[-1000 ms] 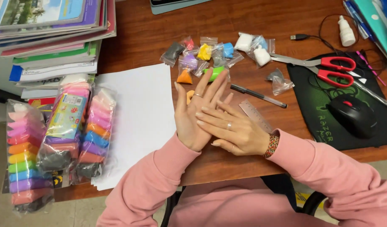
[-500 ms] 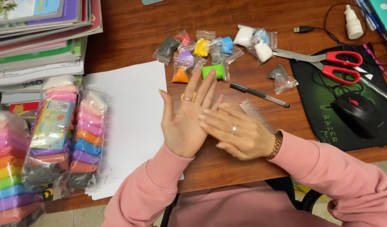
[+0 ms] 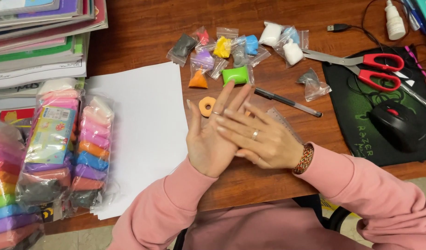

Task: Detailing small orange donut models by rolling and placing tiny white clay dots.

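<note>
Currently the worktop [image 3: 143, 41] carries, in order of size: a white paper sheet [image 3: 143, 134] left of centre, clay packs in a clear wrapper [image 3: 60, 148] at the left edge, a black mat [image 3: 356, 125] with a mouse [image 3: 398, 126] on the right, red-handled scissors [image 3: 361, 65], and a cluster of small clay bags [image 3: 231, 51] at the top.

Step in hand, as judged: rolling clay between the palms. The left hand [image 3: 210, 139] lies flat, palm up, fingers straight. The right hand [image 3: 264, 141] lies flat across it, palm down. Neither grip is closed. Whether any clay sits between the palms cannot be told; the contact area is hidden.

An orange clay ring [image 3: 207, 106] rests on the worktop, just beyond the left fingertips and apart from them.

The next move calls for even, light palm pressure, to avoid flattening the piece.
</note>
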